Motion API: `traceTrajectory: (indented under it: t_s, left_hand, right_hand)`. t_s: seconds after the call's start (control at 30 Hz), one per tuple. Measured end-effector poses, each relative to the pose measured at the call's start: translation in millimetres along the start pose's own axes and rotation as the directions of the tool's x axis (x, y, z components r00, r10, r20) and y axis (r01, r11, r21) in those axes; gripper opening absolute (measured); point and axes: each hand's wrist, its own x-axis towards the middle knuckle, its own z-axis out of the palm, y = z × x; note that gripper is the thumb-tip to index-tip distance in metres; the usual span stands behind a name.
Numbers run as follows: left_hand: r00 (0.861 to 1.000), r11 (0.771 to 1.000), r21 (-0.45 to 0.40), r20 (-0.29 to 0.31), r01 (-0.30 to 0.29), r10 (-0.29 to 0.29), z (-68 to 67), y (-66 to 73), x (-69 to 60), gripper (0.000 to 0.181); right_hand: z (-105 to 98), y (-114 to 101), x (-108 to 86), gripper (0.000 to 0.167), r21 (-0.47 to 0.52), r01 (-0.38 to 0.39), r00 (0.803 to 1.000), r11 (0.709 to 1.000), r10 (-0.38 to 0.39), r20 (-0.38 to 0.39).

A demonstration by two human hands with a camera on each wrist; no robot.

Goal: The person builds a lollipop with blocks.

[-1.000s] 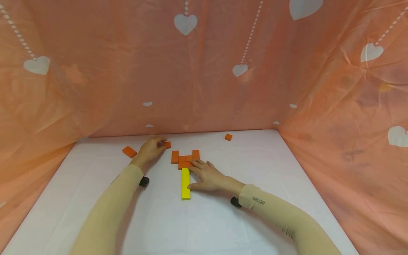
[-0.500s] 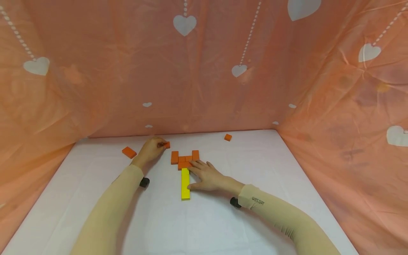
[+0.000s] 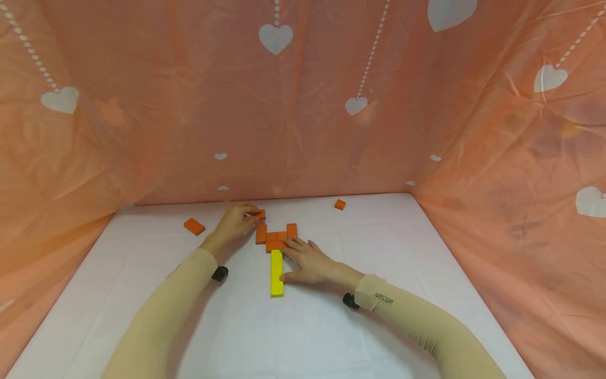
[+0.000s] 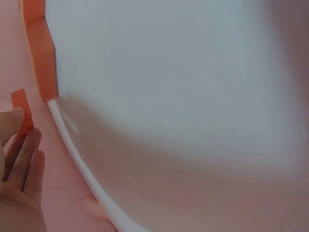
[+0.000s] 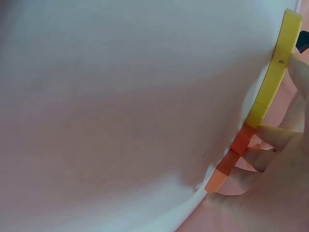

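My left hand (image 3: 235, 221) pinches a small orange block (image 3: 261, 214) between thumb and fingers. That block is just beyond the far end of the left orange block (image 3: 261, 234) of a flat arrangement. Orange blocks (image 3: 272, 246) in the middle join it to a matching right block (image 3: 291, 230). A yellow strip (image 3: 276, 273) runs from them toward me; a seam in the right wrist view divides it. My right hand (image 3: 310, 263) lies with fingers spread along the right side, fingertips touching the orange blocks, thumb against the yellow strip. The right fingers partly cover the orange blocks.
A loose orange block (image 3: 194, 227) lies to the left of my left hand. Another small orange block (image 3: 340, 205) is at the back right. Pink curtain (image 3: 303, 131) with white hearts encloses the white tabletop (image 3: 293, 337) at the back and sides.
My left hand has shifted to the right with the orange block, bringing it near the far end of the arrangement's left block. The right hand stays in place.
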Motion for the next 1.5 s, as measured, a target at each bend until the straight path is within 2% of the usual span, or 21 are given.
traceTrajectory:
  t_s: [0.23, 0.43, 0.67, 1.0, 1.27, 1.5]
  left_hand:
    - [0.999, 1.0, -0.001, 0.048, -0.006, 0.006, 6.1, 11.2, 3.4, 0.027]
    - [0.993, 1.0, 0.0, 0.113, -0.016, 0.016, 8.0, 18.0, 4.0, 0.027]
    - [0.982, 0.997, 0.051, 0.178, -0.065, 0.055, 12.1, 21.2, 8.8, 0.026]
    - [0.981, 0.994, 0.094, 0.19, -0.063, 0.044, 16.1, 21.2, 15.0, 0.021]
    - [0.978, 0.992, 0.117, 0.207, -0.056, 0.031, 17.4, 19.9, 15.4, 0.026]
    - [0.976, 0.989, 0.131, 0.212, -0.073, 0.044, 19.0, 20.9, 19.1, 0.025]
  right_hand:
    - [0.3, 1.5, 0.3, 0.083, 0.004, -0.006, 1.0, 1.0, 0.006, 0.007]
    - [0.0, 1.5, 1.2, 0.083, -0.019, 0.008, 1.0, 1.0, -0.008, 0.001]
    - [-0.3, 1.0, 2.1, 0.083, -0.034, 0.01, 1.0, 0.999, -0.01, 0.001]
    - [-0.2, 1.1, 1.1, 0.082, -0.029, 0.01, 1.0, 1.0, -0.01, -0.002]
    - [-0.6, 0.5, 0.1, 0.083, -0.027, 0.005, 1.0, 1.0, -0.005, -0.002]
    - [-0.3, 1.0, 0.4, 0.082, -0.015, 0.013, 1.0, 1.0, -0.014, -0.006]
